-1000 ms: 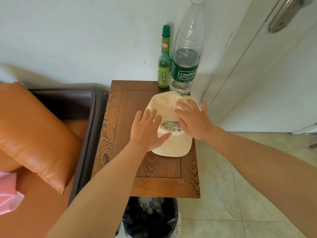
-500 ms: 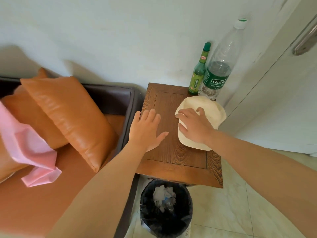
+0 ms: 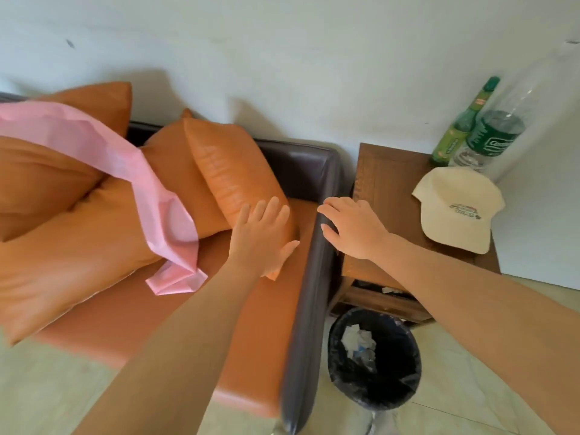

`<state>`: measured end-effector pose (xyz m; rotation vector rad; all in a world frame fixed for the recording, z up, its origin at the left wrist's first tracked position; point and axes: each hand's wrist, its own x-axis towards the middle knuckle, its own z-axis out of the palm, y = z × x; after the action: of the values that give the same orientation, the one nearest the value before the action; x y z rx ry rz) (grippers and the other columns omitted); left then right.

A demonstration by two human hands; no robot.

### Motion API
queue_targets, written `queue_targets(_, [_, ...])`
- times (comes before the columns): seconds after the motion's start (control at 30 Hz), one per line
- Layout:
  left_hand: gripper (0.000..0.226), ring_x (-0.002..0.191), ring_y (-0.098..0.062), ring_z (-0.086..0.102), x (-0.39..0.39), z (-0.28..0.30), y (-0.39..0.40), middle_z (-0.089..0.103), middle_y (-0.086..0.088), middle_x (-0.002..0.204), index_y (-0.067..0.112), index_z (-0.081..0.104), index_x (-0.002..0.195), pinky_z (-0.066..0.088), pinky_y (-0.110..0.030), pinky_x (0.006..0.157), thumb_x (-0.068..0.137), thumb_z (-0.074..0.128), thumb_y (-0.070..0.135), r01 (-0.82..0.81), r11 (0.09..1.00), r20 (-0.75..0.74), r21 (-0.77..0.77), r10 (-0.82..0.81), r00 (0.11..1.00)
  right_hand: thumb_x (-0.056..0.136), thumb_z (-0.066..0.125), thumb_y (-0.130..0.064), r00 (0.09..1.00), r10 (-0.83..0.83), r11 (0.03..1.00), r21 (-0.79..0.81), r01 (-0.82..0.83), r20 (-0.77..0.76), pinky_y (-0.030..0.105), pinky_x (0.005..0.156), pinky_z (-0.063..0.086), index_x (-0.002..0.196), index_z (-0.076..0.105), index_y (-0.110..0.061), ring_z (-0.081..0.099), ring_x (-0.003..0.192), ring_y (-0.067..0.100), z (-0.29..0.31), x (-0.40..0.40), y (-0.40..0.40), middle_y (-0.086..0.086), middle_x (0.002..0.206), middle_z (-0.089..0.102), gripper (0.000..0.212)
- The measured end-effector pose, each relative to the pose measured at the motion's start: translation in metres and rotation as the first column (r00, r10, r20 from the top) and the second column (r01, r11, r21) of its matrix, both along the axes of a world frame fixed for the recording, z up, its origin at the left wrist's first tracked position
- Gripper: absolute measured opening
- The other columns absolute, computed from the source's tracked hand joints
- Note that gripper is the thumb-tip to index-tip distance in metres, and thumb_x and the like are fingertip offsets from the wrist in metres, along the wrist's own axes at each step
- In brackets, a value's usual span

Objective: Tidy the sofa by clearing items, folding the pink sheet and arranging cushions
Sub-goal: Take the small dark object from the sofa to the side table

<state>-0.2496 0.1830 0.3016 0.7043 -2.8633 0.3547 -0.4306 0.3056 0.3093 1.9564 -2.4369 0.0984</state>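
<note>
The orange sofa [image 3: 251, 334] has a dark brown arm [image 3: 314, 277] on its right. Several orange cushions lie on it in a loose heap; the nearest cushion [image 3: 232, 171] leans by the sofa arm. A crumpled pink sheet [image 3: 131, 158] is draped across the cushions. My left hand [image 3: 262, 237] reaches over the seat with straight fingers at the nearest cushion's lower edge. My right hand [image 3: 354, 227] hovers over the sofa arm with loosely bent fingers and holds nothing. A cream cap [image 3: 455, 208] lies on the wooden side table [image 3: 386, 189].
A green glass bottle [image 3: 461, 127] and a large clear water bottle [image 3: 502, 127] stand at the back of the side table against the white wall. A black-lined waste bin [image 3: 373, 356] with paper scraps stands on the tiled floor in front of the table.
Both hands have left the cap on the side table and swung left toward the sofa. The view has turned left, so more cushions and the pink sheet show.
</note>
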Motion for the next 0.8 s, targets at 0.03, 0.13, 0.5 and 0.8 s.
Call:
queue_targets(0.03, [0.066,0.124,-0.03,0.046,0.017,-0.001,-0.007,0.046,-0.008,0.14,0.016,0.049,0.132,0.035,-0.047,0.103,0.083,0.053,0.06,-0.006,1.0,-0.027,0.012,0.006,1.0,0.098,0.043,-0.035,1.0,0.02,1.0,0.0,-0.02,0.003,0.044,0.095,0.044,0.134,0.049,-0.017,0.047,0.125,0.024,0.001,0.015,-0.009,0.004,0.139,0.049,0.041])
queue_targets(0.13, [0.065,0.117,-0.029,0.05,0.064,-0.005,-0.025,0.051,-0.008,0.135,0.014,0.051,0.128,0.039,-0.046,0.098,0.084,0.052,0.061,-0.055,0.998,-0.053,0.022,0.056,0.997,0.098,0.044,-0.035,0.994,0.106,0.994,0.017,-0.106,-0.011,0.045,0.093,0.044,0.133,0.05,-0.015,0.049,0.122,0.025,0.001,0.056,-0.038,0.006,0.139,0.049,0.041])
queue_targets(0.5, [0.065,0.113,-0.028,0.049,0.207,-0.016,-0.074,0.047,-0.007,0.134,0.013,0.048,0.129,0.036,-0.044,0.096,0.083,0.05,0.06,-0.387,0.922,0.017,0.008,0.387,0.922,0.095,0.046,-0.03,0.914,0.402,0.915,0.005,-0.403,0.047,0.044,0.088,0.046,0.126,0.055,-0.014,0.053,0.116,0.026,-0.018,0.176,-0.151,0.005,0.132,0.054,0.036])
queue_targets(0.8, [0.069,0.113,-0.03,0.051,0.314,-0.019,-0.097,0.052,-0.012,0.133,0.011,0.054,0.125,0.035,-0.045,0.096,0.076,0.064,0.058,-0.593,0.805,0.011,0.024,0.593,0.805,0.088,0.04,-0.028,0.796,0.604,0.795,0.029,-0.605,0.045,0.039,0.069,0.045,0.116,0.059,-0.008,0.058,0.101,0.029,-0.033,0.274,-0.219,0.009,0.122,0.058,0.039])
